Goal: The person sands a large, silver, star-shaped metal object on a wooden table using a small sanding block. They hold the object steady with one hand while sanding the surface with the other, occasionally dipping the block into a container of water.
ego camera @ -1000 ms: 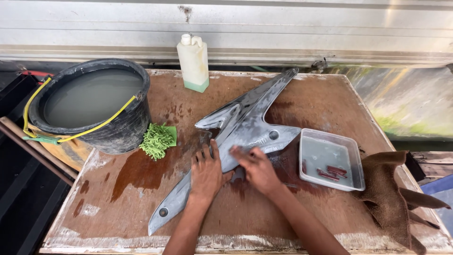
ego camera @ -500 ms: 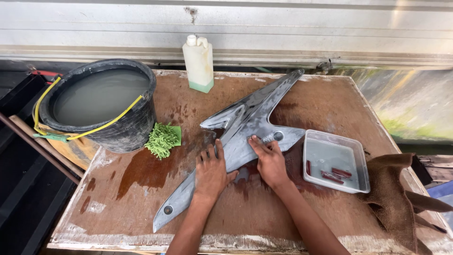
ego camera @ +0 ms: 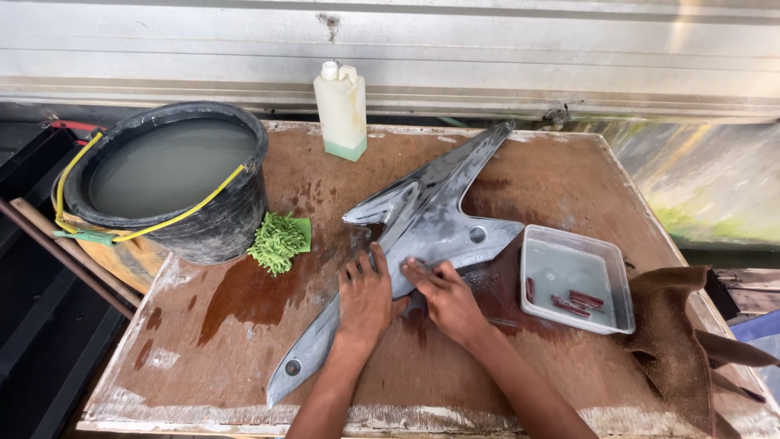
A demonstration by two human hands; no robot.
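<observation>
My left hand (ego camera: 366, 299) and right hand (ego camera: 445, 297) lay flat, open, on the wet grey plastic panel (ego camera: 422, 236) mid-worktop (ego camera: 244, 358): light, stiff, slippery, probably best gripped along its edges.

You have one view only: your head camera looks steeply down, close over the table (ego camera: 569, 175) (wall beyond).
</observation>
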